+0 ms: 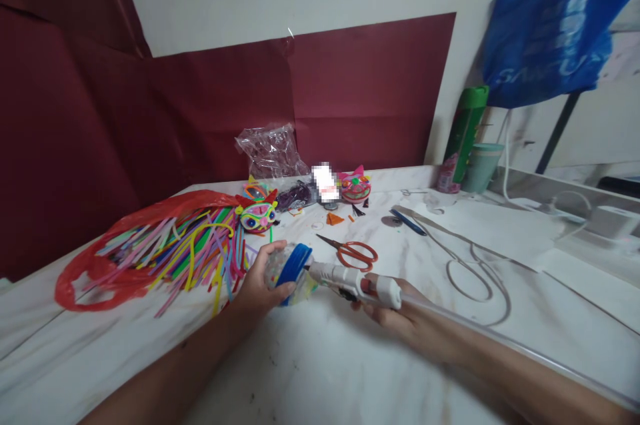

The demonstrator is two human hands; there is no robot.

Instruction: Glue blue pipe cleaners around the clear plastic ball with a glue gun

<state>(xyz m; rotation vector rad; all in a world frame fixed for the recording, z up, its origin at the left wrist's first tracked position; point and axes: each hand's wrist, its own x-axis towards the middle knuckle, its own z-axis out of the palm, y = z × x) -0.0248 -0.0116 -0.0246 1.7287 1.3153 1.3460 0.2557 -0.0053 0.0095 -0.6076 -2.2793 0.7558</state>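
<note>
Blue bag (545,32) hanging; green bottle (461,135) beside pale cup (483,168).

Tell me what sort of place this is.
Likely a craft workspace; whether home or workshop, I can't tell. Signs: a heap of colourful strips, a pair of scissors on the table, and a glue gun in the right hand.
</note>
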